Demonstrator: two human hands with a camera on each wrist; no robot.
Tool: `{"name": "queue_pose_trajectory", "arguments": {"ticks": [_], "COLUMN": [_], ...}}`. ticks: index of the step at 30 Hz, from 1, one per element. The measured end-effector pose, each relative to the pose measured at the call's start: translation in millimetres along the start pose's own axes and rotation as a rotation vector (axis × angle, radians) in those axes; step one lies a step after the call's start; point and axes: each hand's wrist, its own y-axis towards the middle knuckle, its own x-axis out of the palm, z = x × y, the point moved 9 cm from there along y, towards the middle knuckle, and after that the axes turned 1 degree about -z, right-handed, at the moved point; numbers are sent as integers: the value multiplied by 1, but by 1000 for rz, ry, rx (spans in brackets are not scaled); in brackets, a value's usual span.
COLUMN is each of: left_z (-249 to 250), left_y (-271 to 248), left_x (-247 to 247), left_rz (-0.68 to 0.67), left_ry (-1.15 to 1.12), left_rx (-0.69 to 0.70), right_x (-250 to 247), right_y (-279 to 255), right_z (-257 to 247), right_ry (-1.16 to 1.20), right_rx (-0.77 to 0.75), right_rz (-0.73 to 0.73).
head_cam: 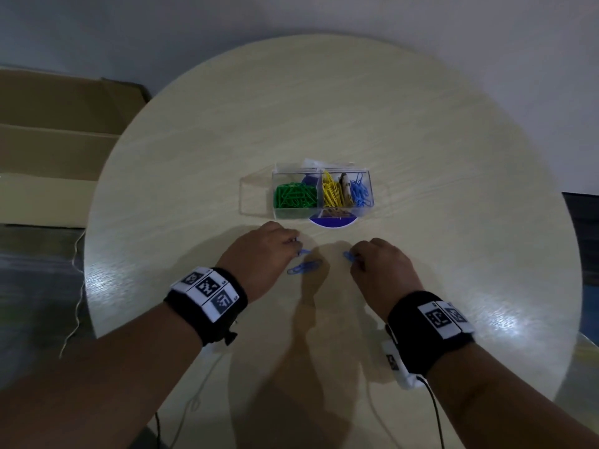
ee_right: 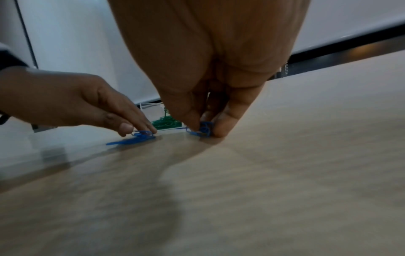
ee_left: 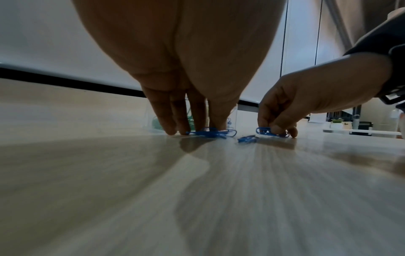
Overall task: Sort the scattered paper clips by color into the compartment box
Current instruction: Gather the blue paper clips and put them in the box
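Observation:
The clear compartment box [head_cam: 278,176] stands at the table's middle, holding green clips [head_cam: 295,196], yellow clips [head_cam: 332,191] and light blue clips [head_cam: 361,191] in separate cells. Just in front of it, my left hand [head_cam: 296,243] pinches a blue paper clip [head_cam: 303,252] lying on the table, thumb on one side and fingers on the other [ee_right: 140,130]. My right hand [head_cam: 355,259] pinches another blue clip [ee_right: 205,129] against the tabletop. A third blue clip [head_cam: 304,267] lies loose between the two hands.
The round pale wooden table [head_cam: 324,108] has bare surface all around the box. A blue-and-white round object [head_cam: 334,222] shows under the box's front edge. Cardboard boxes [head_cam: 58,134] sit on the floor at the left. Cables hang off the table's near edge.

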Motion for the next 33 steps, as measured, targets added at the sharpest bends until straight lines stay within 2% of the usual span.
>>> {"name": "queue_pose_trajectory", "arguments": {"ticks": [2, 6, 10, 13, 16, 19, 23, 26, 28, 30, 33], "left_z": [-5, -15, -30, -39, -40, -29, -21, -12, -9, -9, -7], "left_y": [-9, -25, -33, -36, -37, -36, -32, -17, -2, 18, 54], "left_x": [-2, -8, -7, -6, -4, 0, 3, -9, -28, -46, -64], "left_rz": [15, 40, 17, -57, -213, -354, -406, -321, -177, -17, 146], "left_ry": [-5, -39, -56, -95, -99, 23, -39, -157, -308, -473, -637], "left_rx": [-24, -90, -232, -373, -475, -457, -444, -427, -485, -557, -614], "right_x": [1, 6, 29, 35, 32, 33, 35, 31, 25, 11, -17], "right_y": [4, 11, 6, 1, -5, -14, -23, -25, -26, -25, -23], "right_z": [-10, -49, -78, -74, -68, -65, -47, -27, -12, 6, 36], "right_ry": [38, -15, -172, -222, -250, -241, -193, -115, -42, 55, 185], "right_rx": [-27, -211, -387, -374, -342, -328, -300, -241, -173, -88, 35], "right_rz": [19, 18, -131, -168, -184, -233, -248, -241, -214, -136, 19]}}
